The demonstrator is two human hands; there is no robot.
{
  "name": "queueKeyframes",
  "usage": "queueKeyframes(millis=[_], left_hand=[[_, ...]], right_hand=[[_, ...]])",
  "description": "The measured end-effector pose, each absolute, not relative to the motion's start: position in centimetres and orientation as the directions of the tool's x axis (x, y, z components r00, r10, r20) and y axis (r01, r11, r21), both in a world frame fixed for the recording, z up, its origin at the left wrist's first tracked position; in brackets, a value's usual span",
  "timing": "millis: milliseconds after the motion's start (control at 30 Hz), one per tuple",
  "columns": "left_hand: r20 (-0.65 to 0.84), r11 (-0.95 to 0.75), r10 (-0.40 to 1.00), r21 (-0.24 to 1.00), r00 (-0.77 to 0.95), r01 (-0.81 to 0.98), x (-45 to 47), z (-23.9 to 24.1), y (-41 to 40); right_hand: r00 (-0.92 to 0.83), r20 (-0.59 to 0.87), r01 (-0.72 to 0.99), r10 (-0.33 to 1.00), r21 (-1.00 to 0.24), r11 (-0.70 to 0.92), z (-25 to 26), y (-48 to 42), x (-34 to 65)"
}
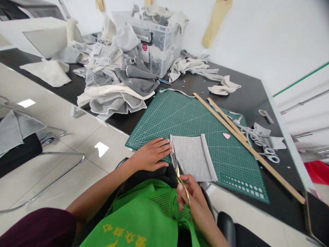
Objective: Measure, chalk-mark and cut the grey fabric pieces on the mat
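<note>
A grey rectangle of fabric (193, 156) lies on the green cutting mat (180, 116) near the table's front edge. My left hand (151, 154) lies flat on the mat with fingers stretched out, the tips pressing the fabric's left edge. My right hand (191, 199) is closed around the handles of gold scissors (180, 176), whose blades point up into the fabric's left edge beside my left fingertips. A small pink piece of chalk (226, 136) rests on the mat to the right of the fabric.
Two long wooden rulers (239, 135) cross the mat's right side. White-handled scissors (270, 154) and fabric scraps lie beyond them. A heap of grey and cream fabric (115, 82) and a clear plastic bin (156, 41) stand at the back left. Chair frame on the left.
</note>
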State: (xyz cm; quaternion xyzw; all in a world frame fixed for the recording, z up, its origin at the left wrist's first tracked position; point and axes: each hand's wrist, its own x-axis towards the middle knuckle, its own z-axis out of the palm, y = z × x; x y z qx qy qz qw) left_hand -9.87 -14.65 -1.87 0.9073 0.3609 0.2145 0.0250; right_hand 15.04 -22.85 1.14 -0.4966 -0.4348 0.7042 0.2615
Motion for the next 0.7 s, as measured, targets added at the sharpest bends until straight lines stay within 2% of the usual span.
queueKeyframes(millis=[200,500,700], left_hand=[[0.424,-0.715,0.680,0.204,0.598,0.669,-9.9,-2.7,-14.9],[0.560,-0.681,0.665,0.185,0.493,0.708,-9.8,-4.5,-15.1],[0.557,-0.670,0.670,0.170,0.491,0.722,-9.8,-5.1,-15.2]], right_hand=[[-0.369,-0.430,0.041,0.824,-0.893,-0.448,0.6,-22.0,14.0],[-0.361,-0.443,0.047,0.821,-0.888,-0.458,0.9,-21.9,12.9],[-0.353,-0.449,0.052,0.821,-0.886,-0.462,1.1,-22.2,12.6]])
